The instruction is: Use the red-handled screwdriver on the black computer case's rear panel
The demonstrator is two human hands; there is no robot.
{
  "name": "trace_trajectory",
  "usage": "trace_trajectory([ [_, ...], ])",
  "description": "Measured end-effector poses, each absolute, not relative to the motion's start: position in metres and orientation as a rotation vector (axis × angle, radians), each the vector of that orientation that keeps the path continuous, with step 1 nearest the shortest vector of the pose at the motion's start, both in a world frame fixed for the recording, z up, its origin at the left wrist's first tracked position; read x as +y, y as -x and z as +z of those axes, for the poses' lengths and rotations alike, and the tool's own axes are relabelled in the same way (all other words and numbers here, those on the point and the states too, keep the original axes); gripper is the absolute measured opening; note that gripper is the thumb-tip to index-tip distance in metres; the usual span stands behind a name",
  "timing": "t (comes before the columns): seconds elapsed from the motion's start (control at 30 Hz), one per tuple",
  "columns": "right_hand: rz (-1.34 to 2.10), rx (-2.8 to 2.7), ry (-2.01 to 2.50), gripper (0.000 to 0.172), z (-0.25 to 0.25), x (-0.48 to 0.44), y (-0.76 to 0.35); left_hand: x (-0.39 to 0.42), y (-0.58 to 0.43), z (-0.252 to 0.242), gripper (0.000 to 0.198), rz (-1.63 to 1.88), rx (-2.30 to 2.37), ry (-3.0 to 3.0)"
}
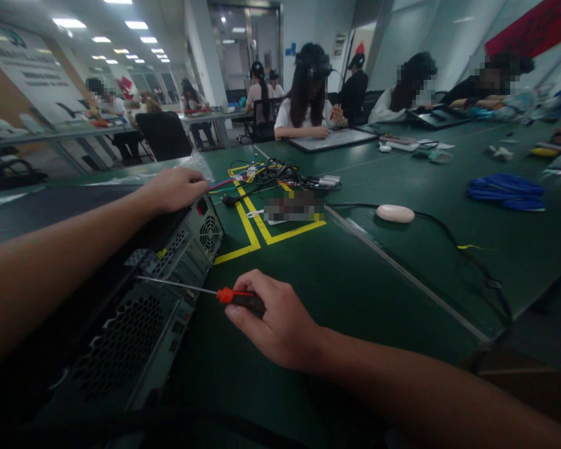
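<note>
A desktop computer case (144, 312) lies at the left, its rear panel with vents and ports facing right. My left hand (177, 187) rests on the top at the far rear corner, with its fingers laid along the edge. In my right hand (280, 318) is a screwdriver (227, 295) with an orange and black handle. Its long shaft points left, and the tip is at the upper edge of the rear panel. Whether the tip sits in a screw is too small to tell.
Tangled cables (280, 174) lie on the green table (355, 280) beyond the case, near yellow tape (294, 232). A pale oval object (395, 213) sits on a black cord at the right. Blue bundled material (507, 190) lies farther right. Several people work across the table.
</note>
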State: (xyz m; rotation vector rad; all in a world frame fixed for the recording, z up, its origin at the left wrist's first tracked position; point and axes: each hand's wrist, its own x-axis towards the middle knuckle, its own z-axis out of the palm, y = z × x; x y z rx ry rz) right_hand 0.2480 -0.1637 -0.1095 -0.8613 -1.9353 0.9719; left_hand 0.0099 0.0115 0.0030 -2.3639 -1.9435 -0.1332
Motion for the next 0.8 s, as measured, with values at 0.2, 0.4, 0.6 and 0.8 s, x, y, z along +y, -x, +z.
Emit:
trace_trajectory([
  [0.2, 0.966, -1.932, 0.835, 0.013, -0.1099, -0.1632, -0.2476, 0.0095, -0.0131, 0.0062, 0.063, 0.010, -1.944, 2.330],
  [0.4, 0.944, -1.938, 0.826, 0.014, -0.1107, -0.1636, -0.2484, 0.0076, -0.0139, 0.0066, 0.060, -0.028, -1.951, 2.331],
  [0.6, 0.884, -1.966, 0.788, 0.020, -0.1129, -0.1605, -0.2476, 0.0040, -0.0163, 0.0089, 0.058, -0.015, -1.985, 2.337],
  [0.8, 0.919, -1.960, 0.791, 0.021, -0.1119, -0.1607, -0.2468, 0.0047, -0.0163, 0.0093, 0.058, -0.009, -1.983, 2.350],
])
